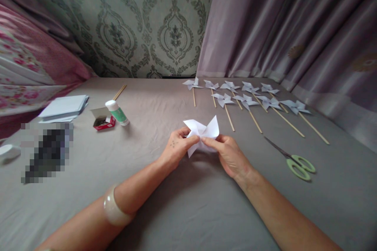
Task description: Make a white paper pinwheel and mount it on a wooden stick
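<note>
Between my two hands is a white paper pinwheel (202, 128) with pointed, folded blades and no stick showing on it. My left hand (176, 146) grips its left side, thumb pressed near the centre and fingers behind the paper. From the right, my right hand (231, 152) pinches it, with the thumb also at the centre. The fingers behind the paper are partly hidden. To the right lie scissors (294, 161) with green handles, blades pointing away to the left. Beyond my hands are several finished pinwheels (249, 102) on wooden sticks, laid in two rows.
On the left are a glue stick (117, 113), a small open red box (104, 122) with small dark pieces inside, wooden sticks (119, 92) and a stack of white paper (64, 108). A pixelated dark patch (50, 151) and a white object (8, 153) lie nearer. Curtains (265, 23) border the right.
</note>
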`<act>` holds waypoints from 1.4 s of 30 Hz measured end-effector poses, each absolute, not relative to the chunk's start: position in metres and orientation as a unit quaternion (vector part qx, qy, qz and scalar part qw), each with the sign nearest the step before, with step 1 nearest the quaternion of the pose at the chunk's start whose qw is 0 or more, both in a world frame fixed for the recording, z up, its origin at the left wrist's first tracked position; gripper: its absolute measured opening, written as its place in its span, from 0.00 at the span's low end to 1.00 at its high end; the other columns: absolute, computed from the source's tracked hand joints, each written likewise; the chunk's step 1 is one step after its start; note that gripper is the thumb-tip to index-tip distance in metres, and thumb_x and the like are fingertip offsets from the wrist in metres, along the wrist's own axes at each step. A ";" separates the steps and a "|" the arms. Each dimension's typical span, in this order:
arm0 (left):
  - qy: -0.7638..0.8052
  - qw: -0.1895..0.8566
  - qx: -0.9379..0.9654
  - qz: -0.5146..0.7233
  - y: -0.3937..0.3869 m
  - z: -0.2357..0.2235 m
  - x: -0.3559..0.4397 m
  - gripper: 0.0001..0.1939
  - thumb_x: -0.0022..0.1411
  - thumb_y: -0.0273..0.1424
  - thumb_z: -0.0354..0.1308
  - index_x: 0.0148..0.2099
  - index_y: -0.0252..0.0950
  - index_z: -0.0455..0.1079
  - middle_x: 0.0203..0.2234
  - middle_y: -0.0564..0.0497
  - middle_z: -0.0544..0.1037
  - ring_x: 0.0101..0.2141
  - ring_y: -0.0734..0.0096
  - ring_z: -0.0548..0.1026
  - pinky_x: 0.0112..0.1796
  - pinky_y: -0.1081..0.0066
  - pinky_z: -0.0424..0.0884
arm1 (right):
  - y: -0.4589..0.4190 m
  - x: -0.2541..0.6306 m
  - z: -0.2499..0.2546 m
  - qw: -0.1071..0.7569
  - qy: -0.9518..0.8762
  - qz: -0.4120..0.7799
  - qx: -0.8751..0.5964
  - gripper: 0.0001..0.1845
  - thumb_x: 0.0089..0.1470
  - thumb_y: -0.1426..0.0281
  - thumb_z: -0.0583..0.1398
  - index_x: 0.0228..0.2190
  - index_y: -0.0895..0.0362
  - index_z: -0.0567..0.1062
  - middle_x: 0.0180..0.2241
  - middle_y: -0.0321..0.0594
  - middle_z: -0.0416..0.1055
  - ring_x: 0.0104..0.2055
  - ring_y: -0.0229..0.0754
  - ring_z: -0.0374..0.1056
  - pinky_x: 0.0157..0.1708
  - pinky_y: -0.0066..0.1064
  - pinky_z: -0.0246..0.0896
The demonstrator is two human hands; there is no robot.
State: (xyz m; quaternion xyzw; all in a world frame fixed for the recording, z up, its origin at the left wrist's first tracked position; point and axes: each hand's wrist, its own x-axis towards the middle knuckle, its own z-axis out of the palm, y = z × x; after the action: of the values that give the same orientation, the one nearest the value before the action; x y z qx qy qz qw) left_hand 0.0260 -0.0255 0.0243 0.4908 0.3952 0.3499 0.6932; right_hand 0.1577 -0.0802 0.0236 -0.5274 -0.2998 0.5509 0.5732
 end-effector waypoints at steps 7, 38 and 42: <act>0.407 0.725 0.422 0.361 -0.015 0.014 0.023 0.14 0.41 0.31 0.63 0.33 0.29 0.76 0.23 0.48 0.78 0.21 0.71 0.72 0.26 0.73 0.66 | -0.068 0.207 0.022 0.601 -0.310 0.399 -0.619 0.22 0.46 0.49 0.62 0.27 0.55 0.80 0.39 0.47 0.79 0.37 0.45 0.72 0.32 0.34 0.63; 0.458 0.676 0.398 0.418 0.014 0.008 0.012 0.11 0.38 0.31 0.63 0.27 0.30 0.73 0.18 0.52 0.75 0.18 0.76 0.69 0.20 0.77 0.60 | -0.074 0.256 0.008 0.225 -0.658 0.141 -0.705 0.09 0.50 0.67 0.58 0.31 0.54 0.79 0.32 0.39 0.76 0.32 0.42 0.70 0.33 0.33 0.60; 0.454 0.686 0.385 0.419 0.015 0.006 0.012 0.10 0.38 0.30 0.63 0.27 0.30 0.74 0.17 0.51 0.75 0.19 0.74 0.70 0.21 0.76 0.62 | -0.072 0.258 0.004 0.222 -0.654 0.131 -0.711 0.09 0.51 0.66 0.58 0.31 0.53 0.79 0.33 0.40 0.77 0.33 0.43 0.71 0.34 0.33 0.61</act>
State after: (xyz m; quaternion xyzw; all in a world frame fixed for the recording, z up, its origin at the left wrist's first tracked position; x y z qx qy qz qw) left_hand 0.0123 0.0148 0.0064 0.3847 0.4537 0.4189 0.6860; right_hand 0.2575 -0.0717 0.0040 -0.7109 -0.6543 0.1306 0.2225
